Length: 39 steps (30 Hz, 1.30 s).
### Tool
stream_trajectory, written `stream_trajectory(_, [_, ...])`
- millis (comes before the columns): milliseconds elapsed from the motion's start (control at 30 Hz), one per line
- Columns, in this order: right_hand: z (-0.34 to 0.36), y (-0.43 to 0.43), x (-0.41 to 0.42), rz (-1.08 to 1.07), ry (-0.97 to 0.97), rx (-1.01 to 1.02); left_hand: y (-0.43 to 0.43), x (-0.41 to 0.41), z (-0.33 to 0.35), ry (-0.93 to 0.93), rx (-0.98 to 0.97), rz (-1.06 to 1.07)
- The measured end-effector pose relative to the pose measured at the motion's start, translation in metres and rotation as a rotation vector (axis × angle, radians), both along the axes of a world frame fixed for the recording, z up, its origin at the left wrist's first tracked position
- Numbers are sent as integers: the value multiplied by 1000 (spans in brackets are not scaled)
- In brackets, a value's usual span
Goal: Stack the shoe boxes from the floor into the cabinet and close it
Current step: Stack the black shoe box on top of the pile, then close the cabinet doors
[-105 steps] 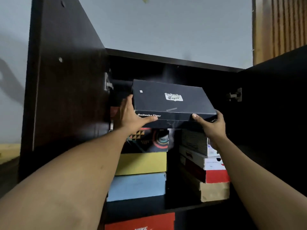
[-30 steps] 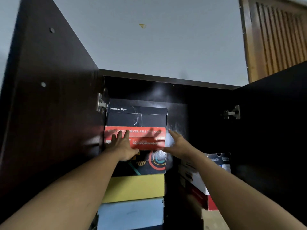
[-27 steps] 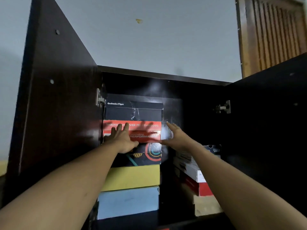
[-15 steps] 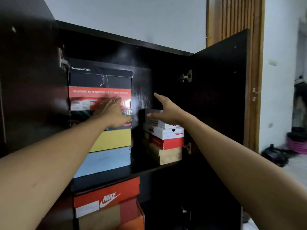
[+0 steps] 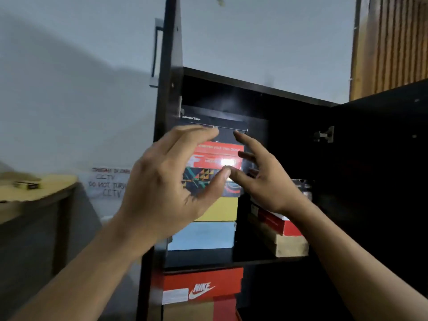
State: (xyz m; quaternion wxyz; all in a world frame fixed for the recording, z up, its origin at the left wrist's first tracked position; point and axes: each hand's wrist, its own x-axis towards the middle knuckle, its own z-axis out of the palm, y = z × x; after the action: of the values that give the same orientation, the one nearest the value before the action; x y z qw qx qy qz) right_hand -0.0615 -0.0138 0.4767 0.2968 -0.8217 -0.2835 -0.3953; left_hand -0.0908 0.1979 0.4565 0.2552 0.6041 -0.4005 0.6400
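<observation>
Moved: left hand (image 5: 166, 181) and right hand (image 5: 261, 179) drawn back off the cabinet (image 5: 254, 89), spread, empty. Black Onitsuka Tiger box (image 5: 215, 122) stacked topmost inside. Remaining: both doors open; floor unseen.

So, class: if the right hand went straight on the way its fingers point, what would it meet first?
Probably the black Onitsuka Tiger box topping the left stack; the right hand points up at it, though depth is unclear.

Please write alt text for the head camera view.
Two empty hands, left hand and right hand, hover before an open dark cabinet with stacked shoe boxes, a black Onitsuka Tiger box topmost.
</observation>
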Motion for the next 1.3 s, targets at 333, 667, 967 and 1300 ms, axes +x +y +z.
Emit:
stream_trajectory(333, [24,90,-1,357,-89,38,48,53,-27,391,-187,-315])
stream_trajectory(667, [19,50,-1,337,-168,58,4,85,-33,400,-61,-426])
stream_trajectory(967, [4,-54,20,183,-124,224,-80,133,-30,384,169,-98])
stream_trajectory(1300, [-46,-122,100,-95,3,298,-131,209,-30,303,345,354])
